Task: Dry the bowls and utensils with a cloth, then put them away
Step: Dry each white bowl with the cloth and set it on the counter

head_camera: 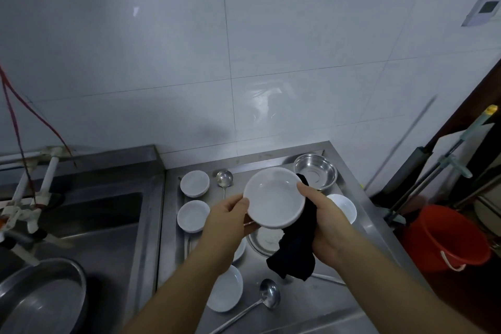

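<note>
Presently, in the head view, the left hand (230, 214) grips the left rim of a white shallow bowl (273, 196), thumb on top, holding it raised above the steel counter (349, 304). The right hand (329, 222) clasps a black cloth (295, 255) against the bowl's right rim; the cloth hangs below the bowl. On the counter lie further white dishes (194, 183), a steel bowl (315, 171) at the rear, and two ladles (267, 298). What appears to be a metal plate (267, 241) sits beneath the held bowl. A sink (89, 225) adjoins at left, an orange bucket (444, 238) at right.
</note>
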Available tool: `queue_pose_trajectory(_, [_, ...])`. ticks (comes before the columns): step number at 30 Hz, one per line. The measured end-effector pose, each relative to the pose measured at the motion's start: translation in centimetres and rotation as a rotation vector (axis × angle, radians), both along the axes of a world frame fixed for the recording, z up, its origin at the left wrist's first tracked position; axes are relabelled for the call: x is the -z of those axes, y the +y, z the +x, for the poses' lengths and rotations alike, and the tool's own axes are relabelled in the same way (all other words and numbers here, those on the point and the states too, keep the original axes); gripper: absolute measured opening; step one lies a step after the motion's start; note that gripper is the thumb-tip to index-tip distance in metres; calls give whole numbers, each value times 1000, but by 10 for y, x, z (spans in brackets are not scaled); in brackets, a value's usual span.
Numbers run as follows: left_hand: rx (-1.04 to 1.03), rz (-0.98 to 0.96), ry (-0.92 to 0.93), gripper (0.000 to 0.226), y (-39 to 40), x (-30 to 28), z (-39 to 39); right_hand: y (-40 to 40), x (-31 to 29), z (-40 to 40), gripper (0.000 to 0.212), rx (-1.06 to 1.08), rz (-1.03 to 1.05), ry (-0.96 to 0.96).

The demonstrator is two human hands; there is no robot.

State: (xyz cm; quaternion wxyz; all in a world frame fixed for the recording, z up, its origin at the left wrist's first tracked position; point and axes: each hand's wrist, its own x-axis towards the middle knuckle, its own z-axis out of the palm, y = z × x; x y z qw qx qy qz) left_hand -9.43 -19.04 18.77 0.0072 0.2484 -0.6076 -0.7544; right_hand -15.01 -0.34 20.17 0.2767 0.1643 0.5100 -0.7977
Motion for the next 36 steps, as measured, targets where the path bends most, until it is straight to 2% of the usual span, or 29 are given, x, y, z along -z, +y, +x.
queue_pose_trajectory(6, [56,-22,16,23,20,9,-16,36,13,-21,37,21,121,-9])
queue_pose_trajectory(10, [94,-60,-7,24,40,17,-36,63,27,-39,8,36,229,51])
queue_pose_trajectory(11, [98,-64,-20,24,46,20,-42,69,31,-44,7,55,270,72])
queue_pose_trajectory(14, [113,-50,-75,22,69,32,-61,92,43,-60,16,118,381,125])
queue_pose_trajectory(19, [165,-81,-157,24,117,53,-99,136,63,-89,19,194,460,134])
queue_pose_trajectory(26, [103,32,-270,21,172,84,-143,197,100,-138,14,125,463,30])
queue_pose_trajectory(29, [73,75,-340,23,193,103,-156,217,123,-152,21,109,489,5])
queue_pose_trajectory(33, [64,48,-419,19,219,130,-167,238,154,-163,25,92,544,-9])
queue_pose_trajectory(36, [15,12,-490,17,232,146,-177,248,174,-169,36,64,597,0])
